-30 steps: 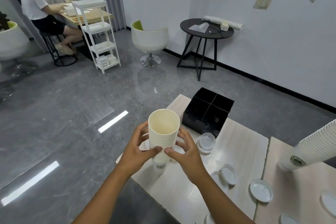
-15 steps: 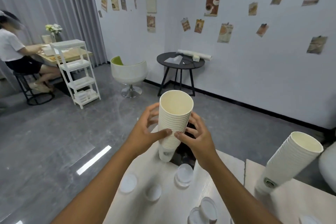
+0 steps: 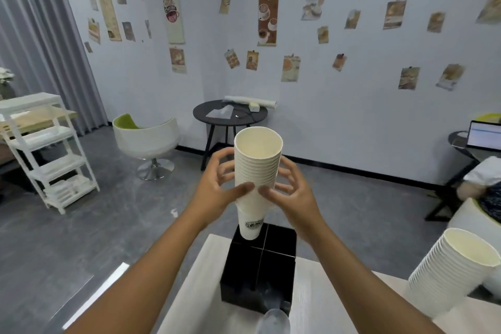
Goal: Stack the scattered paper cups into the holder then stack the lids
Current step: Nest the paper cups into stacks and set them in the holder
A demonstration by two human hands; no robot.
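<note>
A tall stack of white paper cups (image 3: pixel 256 176) is held upright in the air between my two hands. My left hand (image 3: pixel 221 187) grips its left side with the thumb across the front. My right hand (image 3: pixel 291 191) grips the right side, thumb pressed to the front. The stack's bottom cup, with a dark logo, hangs just above the far-left compartment of the black four-compartment holder (image 3: pixel 260 276), which stands on the pale wooden table (image 3: pixel 195 304). One clear lid (image 3: pixel 273 321) lies at the table's near edge in front of the holder.
A second tall stack of white cups (image 3: pixel 455 274) leans at the right on the table. Beyond are a round black side table (image 3: pixel 230 115), a white-and-green chair (image 3: pixel 146 138), a white shelf rack (image 3: pixel 48 149) and a laptop (image 3: pixel 485 135) at the right.
My hands have carried the cup stack forward over the black holder, and its base now hangs at the far-left compartment. The view has tilted up, so most lids have left the frame.
</note>
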